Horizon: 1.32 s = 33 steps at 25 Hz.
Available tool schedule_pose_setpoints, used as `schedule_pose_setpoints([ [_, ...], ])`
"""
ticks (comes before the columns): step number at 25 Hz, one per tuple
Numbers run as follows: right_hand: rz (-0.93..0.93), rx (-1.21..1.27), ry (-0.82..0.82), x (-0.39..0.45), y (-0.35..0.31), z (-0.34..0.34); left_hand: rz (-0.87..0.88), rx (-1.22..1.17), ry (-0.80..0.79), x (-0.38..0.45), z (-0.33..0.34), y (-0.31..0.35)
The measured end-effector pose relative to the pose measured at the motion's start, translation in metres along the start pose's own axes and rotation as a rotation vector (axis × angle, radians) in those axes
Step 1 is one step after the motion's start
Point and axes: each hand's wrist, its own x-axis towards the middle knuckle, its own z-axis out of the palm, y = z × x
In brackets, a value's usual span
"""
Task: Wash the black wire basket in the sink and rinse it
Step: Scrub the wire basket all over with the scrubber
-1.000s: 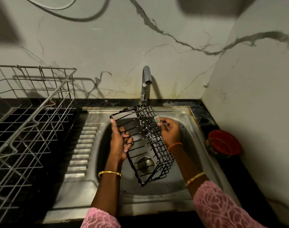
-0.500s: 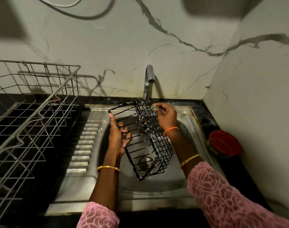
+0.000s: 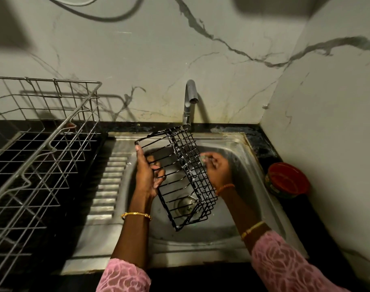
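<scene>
Left hand [image 3: 148, 175] grips black wire basket [image 3: 179, 178] over sink [image 3: 264, 207]; right hand [image 3: 216, 169] pinches small blurry thing, maybe scrubber, against basket side.

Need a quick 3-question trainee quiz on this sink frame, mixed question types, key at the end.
1. True or false: the left hand grips the black wire basket above the sink.
2. What stands on the counter to the right of the sink? A) a red bowl B) a kettle C) a soap bottle
3. Fill in: white ____ clings to the basket's wires near the right hand, while no water shows at the tap.

Key: 1 true; 2 A, the red bowl; 3 foam.
</scene>
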Motion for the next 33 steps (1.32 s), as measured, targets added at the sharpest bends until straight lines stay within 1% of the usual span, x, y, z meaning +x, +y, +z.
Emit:
schedule_pose_setpoints([
  [3,-0.028,0.078,0.033,0.012,-0.017,0.0,-0.002,0.007,0.008,0.002,0.008,0.002],
  [6,-0.026,0.005,0.061,-0.008,0.017,-0.008,0.014,-0.028,0.032,0.008,0.012,0.009],
  [7,0.01,-0.005,0.073,-0.019,0.032,-0.011,0.02,-0.031,0.042,0.009,0.011,0.01],
  [9,0.119,0.08,0.074,-0.036,0.052,-0.016,0.022,-0.034,0.053,0.012,0.006,0.008],
  [11,0.178,0.13,0.076,-0.034,0.051,-0.015,0.019,-0.057,0.04,0.012,0.002,0.004],
  [13,0.173,0.09,0.101,-0.018,0.042,-0.011,0.016,-0.067,0.025,0.011,0.001,0.002],
  [16,0.161,-0.008,0.114,0.0,0.037,-0.009,0.024,-0.099,0.045,0.007,0.007,0.005],
  [19,0.263,0.102,0.182,-0.02,0.051,-0.004,0.071,-0.104,0.064,0.006,0.011,0.011],
  [23,0.488,0.261,0.245,-0.055,0.058,0.01,0.072,-0.094,0.101,0.004,0.009,0.008],
  [26,0.567,0.351,0.288,-0.041,0.053,0.015,0.055,-0.088,0.122,0.003,0.01,0.008],
  [28,0.585,0.384,0.276,-0.034,0.053,0.016,0.057,-0.084,0.15,0.004,0.013,0.013],
  [30,0.62,0.359,0.294,-0.038,0.05,0.017,0.071,-0.076,0.19,0.004,0.014,0.017],
  [33,0.587,0.209,0.439,-0.058,0.036,0.011,0.096,-0.056,0.232,0.002,0.017,0.012],
])
